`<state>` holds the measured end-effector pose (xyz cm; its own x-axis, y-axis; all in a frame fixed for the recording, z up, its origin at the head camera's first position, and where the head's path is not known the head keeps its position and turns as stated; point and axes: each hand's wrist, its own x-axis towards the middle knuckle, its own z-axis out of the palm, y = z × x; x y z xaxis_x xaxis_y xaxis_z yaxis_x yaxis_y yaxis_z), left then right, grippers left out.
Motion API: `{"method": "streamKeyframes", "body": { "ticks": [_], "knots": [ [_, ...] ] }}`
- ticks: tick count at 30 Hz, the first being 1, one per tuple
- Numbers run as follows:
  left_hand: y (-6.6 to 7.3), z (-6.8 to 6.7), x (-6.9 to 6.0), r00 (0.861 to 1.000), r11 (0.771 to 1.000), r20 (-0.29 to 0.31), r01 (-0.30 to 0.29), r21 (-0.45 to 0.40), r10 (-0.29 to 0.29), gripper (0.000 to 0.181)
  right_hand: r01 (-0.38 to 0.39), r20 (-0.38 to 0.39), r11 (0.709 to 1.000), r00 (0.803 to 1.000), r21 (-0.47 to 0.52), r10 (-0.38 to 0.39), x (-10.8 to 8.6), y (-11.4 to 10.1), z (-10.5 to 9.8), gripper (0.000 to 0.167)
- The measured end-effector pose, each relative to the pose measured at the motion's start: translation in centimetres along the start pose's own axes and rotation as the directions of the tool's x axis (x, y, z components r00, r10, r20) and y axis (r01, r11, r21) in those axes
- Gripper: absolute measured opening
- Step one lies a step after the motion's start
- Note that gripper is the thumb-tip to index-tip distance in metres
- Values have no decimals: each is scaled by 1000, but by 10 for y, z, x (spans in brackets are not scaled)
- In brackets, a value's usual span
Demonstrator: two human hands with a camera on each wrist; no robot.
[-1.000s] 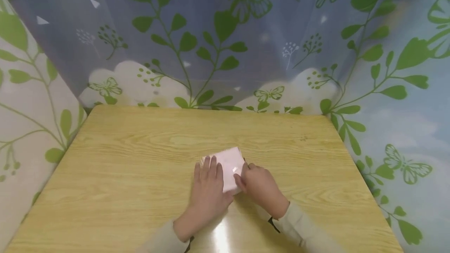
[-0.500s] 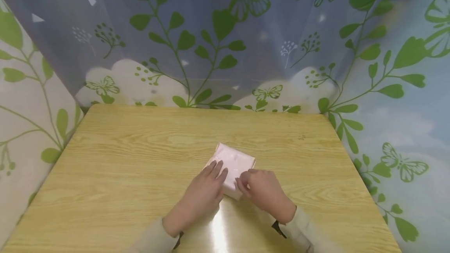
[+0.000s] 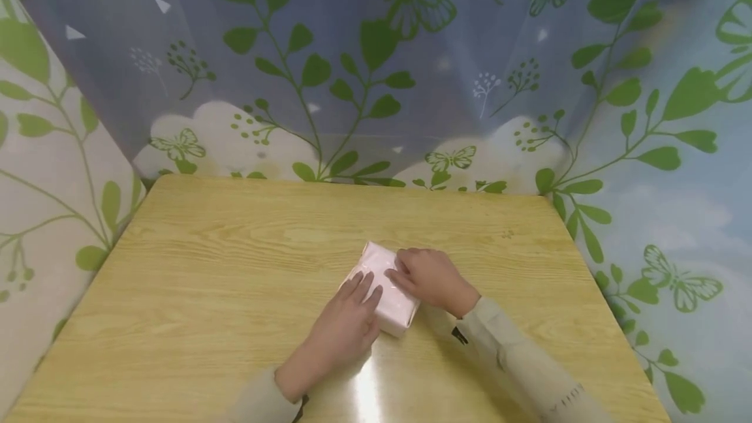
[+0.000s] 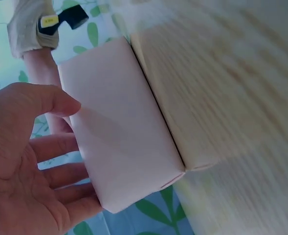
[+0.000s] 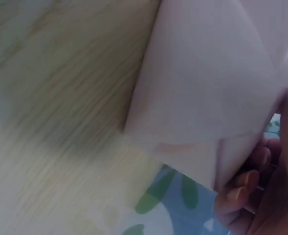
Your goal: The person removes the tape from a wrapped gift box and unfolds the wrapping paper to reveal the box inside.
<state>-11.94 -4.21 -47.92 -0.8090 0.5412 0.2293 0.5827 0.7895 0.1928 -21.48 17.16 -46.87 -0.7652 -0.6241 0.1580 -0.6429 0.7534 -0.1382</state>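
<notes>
A pale pink paper-wrapped box (image 3: 395, 302) with folded ends lies tilted to the table's edges. In the left wrist view the box (image 4: 117, 117) shows a smooth side face. My left hand (image 3: 343, 325) rests on its top left part with fingers fairly straight; the left thumb (image 4: 60, 100) touches the top edge of the side face. My right hand (image 3: 433, 279) is over the far right part, its fingers curled and its thumb pressing the top. In the right wrist view the right hand's curled fingers (image 5: 239, 196) sit by the box's folded end; nothing shows gripped in them.
The box lies on a wood-grain table (image 3: 235, 279), on its near half. A patterned curtain (image 3: 282, 109) with leaves and butterflies stands along the back and both sides of the table.
The box has turned on the table. My left hand has shifted from flat over its left part toward its near left side. My right hand has moved from the near right edge to the far right part.
</notes>
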Motion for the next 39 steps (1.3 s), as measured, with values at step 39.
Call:
{"method": "streamKeyframes", "body": {
  "ticks": [39],
  "knots": [
    [7,-1,-13,999,1000,-44,3,-13,-3,58,220,10,975,975,-7,-220,8,-6,6,20]
  ]
}}
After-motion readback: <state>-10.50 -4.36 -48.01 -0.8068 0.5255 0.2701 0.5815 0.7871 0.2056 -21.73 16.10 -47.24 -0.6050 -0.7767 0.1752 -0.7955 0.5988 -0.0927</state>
